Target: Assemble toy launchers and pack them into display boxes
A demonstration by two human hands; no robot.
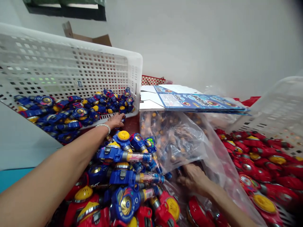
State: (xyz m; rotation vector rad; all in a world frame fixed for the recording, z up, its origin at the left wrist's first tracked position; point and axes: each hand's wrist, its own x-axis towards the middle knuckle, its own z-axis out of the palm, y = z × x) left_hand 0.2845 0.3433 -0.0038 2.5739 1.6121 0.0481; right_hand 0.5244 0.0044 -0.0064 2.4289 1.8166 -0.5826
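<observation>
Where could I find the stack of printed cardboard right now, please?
In the head view, the stack of printed cardboard lies right of centre, just beyond the clear plastic bag and right of the white basket of blue toys.

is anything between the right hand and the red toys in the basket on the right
Yes: clear plastic spreads between the right hand and those red toys, just beside the wrist.

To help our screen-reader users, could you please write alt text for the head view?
A person's left hand is near the edge of a white basket, the right hand at a clear bag. Blue toys and red toys lie heaped below.
</observation>
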